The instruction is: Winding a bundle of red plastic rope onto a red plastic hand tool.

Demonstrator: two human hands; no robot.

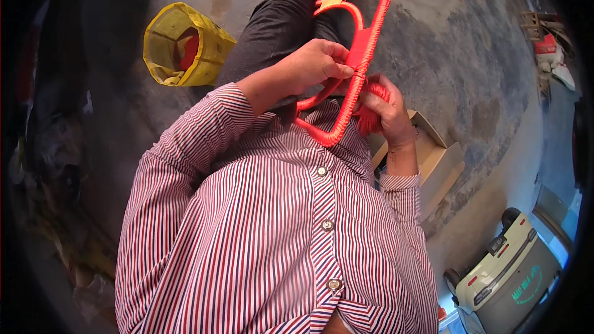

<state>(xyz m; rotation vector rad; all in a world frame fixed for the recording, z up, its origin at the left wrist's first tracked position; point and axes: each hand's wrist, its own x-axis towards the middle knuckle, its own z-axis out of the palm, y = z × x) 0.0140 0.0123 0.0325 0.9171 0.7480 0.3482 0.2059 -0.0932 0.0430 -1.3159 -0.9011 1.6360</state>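
Striped shirt (278, 235) nearest, red frame (359, 55) held above it over the lap, left hand (315, 65) pinching frame's wrapped edge, right hand (390, 108) just right of frame closed on red cord bundle (371, 108), yellow bag (185, 46) well left of frame, cardboard box (436, 161) right below it

There's a yellow bag (185, 46) sitting open on the concrete floor (470, 55) at upper left, with something red inside it. An open cardboard box (436, 161) lies on the right, flaps out. Further down at lower right is a cream-coloured machine (504, 272) with black wheels. Some clutter (547, 46) is piled at the far upper right, too blurry to make out.
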